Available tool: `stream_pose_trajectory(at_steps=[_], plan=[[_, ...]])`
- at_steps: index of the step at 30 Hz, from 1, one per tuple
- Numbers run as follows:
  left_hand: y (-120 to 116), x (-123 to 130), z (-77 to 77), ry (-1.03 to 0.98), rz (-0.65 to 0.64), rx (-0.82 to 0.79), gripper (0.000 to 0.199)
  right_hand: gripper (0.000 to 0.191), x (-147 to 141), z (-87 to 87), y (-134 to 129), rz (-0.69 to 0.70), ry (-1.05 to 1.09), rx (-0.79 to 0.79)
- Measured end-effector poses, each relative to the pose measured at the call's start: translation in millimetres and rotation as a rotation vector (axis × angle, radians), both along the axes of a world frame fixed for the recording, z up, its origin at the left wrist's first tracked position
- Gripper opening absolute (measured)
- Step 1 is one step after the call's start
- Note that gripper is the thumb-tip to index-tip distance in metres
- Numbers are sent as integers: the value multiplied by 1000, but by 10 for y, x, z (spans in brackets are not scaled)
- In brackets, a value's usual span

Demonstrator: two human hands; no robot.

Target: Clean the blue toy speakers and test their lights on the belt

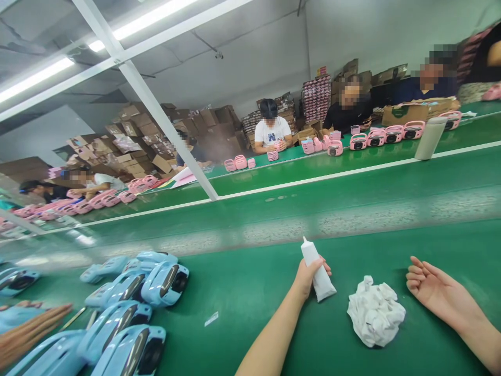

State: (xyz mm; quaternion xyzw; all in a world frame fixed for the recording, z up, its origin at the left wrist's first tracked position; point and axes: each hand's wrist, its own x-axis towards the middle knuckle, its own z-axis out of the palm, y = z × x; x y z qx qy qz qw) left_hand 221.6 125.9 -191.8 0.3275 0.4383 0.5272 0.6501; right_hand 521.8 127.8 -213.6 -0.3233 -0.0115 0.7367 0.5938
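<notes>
My left hand (308,275) is wrapped around a white squeeze tube (316,271), whose thin nozzle points up and away from me. To the right, a crumpled white cloth (376,312) lies on the green work surface (219,355), between my two hands. My right hand (432,286) rests beyond the cloth, palm partly turned up, with loosely curled fingers and nothing in them. A small clear strip (211,319) lies left of my left forearm.
Several light-blue plastic casings (164,282) crowd the left side, where another person's hand (35,329) reaches in. A cream bottle (430,138) stands across the belt. Several people sit opposite behind pink casings (392,134). A white metal post (168,128) rises at the divider.
</notes>
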Motion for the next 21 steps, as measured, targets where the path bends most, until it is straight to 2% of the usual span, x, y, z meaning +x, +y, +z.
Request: stream_pose_trajectory(at_steps=[7,21], plan=[[12,1,7,11,-11,-4,48,21,32,-59,18,7,51,-1],[9,9,22,13,0,-11,44,19,19,-24,17,5,51,-9]])
